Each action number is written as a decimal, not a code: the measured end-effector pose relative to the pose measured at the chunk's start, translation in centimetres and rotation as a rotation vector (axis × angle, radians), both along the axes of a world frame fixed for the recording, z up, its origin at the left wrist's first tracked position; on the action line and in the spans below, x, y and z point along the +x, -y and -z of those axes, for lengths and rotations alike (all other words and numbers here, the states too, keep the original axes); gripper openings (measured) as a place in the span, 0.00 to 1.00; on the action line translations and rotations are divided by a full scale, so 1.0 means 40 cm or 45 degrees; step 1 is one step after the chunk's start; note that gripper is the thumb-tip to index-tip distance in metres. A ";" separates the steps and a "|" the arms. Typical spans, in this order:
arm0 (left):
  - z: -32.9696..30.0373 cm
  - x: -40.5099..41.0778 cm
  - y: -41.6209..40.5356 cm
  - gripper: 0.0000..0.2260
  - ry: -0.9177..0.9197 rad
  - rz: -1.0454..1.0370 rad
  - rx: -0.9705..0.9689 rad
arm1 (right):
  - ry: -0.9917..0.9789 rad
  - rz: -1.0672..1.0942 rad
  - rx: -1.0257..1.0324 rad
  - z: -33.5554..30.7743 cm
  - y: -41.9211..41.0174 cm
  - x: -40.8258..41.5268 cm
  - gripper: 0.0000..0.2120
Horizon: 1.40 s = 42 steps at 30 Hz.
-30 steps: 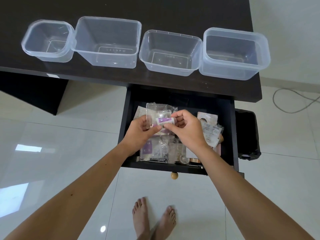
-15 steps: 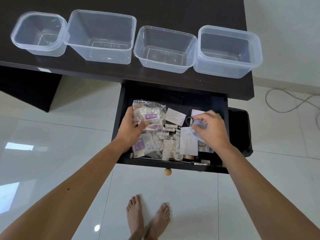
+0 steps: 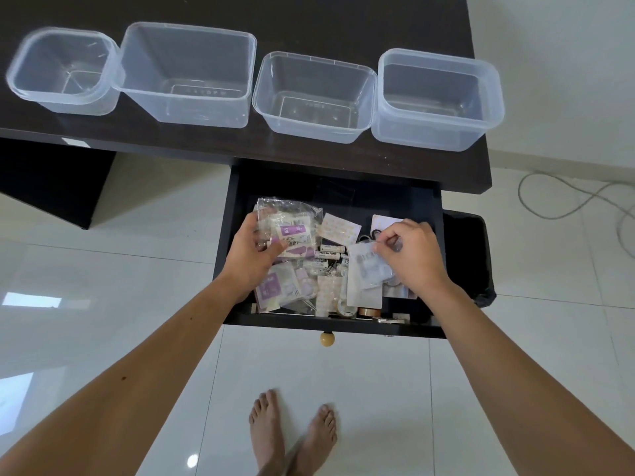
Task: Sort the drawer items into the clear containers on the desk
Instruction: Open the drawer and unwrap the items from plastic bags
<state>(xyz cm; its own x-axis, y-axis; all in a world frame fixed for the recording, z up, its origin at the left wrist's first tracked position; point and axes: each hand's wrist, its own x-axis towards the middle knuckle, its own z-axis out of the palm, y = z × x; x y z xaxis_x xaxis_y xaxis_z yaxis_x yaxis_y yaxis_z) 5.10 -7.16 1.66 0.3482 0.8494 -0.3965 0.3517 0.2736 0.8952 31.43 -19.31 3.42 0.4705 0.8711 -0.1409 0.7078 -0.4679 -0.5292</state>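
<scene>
The open black drawer [image 3: 237, 187] under the desk holds a heap of small items: clear bags, purple-and-white packets, batteries [image 3: 330, 253], plaster strips [image 3: 338, 229] and tape rolls [image 3: 367, 311]. My left hand [image 3: 252, 255] grips a clear plastic bag of purple packets [image 3: 292, 221] at the drawer's left. My right hand [image 3: 412, 255] pinches a small clear packet [image 3: 369, 266] at the drawer's right. Several empty clear containers stand in a row on the dark desk [image 3: 343, 15]: a small square container [image 3: 63, 72], a large container [image 3: 187, 75], a medium container [image 3: 314, 97] and a deep container [image 3: 438, 99].
A wooden knob [image 3: 327, 339] sticks out of the drawer front. A black bin with a liner [image 3: 469, 255] stands right of the drawer. A grey cable [image 3: 563, 197] loops on the white tiled floor. My bare feet [image 3: 292, 434] stand below the drawer.
My hands held one small purple packet together over the drawer; they have since parted. The left now grips the clear bag, the right pinches a clear packet on the right.
</scene>
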 end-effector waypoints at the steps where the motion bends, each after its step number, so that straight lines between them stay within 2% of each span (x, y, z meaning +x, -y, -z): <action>1: -0.001 0.000 0.000 0.17 0.009 0.004 0.003 | -0.025 -0.014 0.027 -0.011 0.000 -0.002 0.04; 3: -0.004 0.000 0.001 0.18 0.035 0.015 0.009 | -0.104 -0.032 0.078 -0.043 -0.007 -0.010 0.04; 6: -0.008 -0.003 0.001 0.18 0.083 0.023 -0.001 | -0.371 -0.007 0.088 -0.086 -0.035 -0.027 0.04; 10: -0.017 -0.004 0.003 0.19 0.172 0.041 -0.032 | -0.608 0.018 0.130 -0.072 -0.076 -0.080 0.06; 16: -0.028 -0.001 0.010 0.17 0.306 0.060 -0.173 | -0.480 0.119 0.237 -0.001 -0.106 -0.159 0.12; 20: -0.028 -0.001 0.010 0.28 0.226 0.048 -0.206 | -0.450 0.085 0.226 0.010 -0.105 -0.179 0.13; 26: 0.007 0.001 -0.004 0.20 -0.041 -0.037 -0.122 | -0.527 0.021 0.177 0.020 -0.101 -0.119 0.12; 29: 0.025 -0.001 -0.008 0.18 -0.105 -0.048 -0.140 | -0.389 0.018 0.211 0.046 -0.117 -0.079 0.11; 35: 0.035 0.002 -0.009 0.18 -0.086 -0.071 -0.193 | -0.149 -0.114 0.137 0.108 -0.161 -0.051 0.23; 42: 0.042 0.002 -0.013 0.18 -0.073 -0.071 -0.179 | -0.097 -0.129 0.186 0.115 -0.157 -0.053 0.12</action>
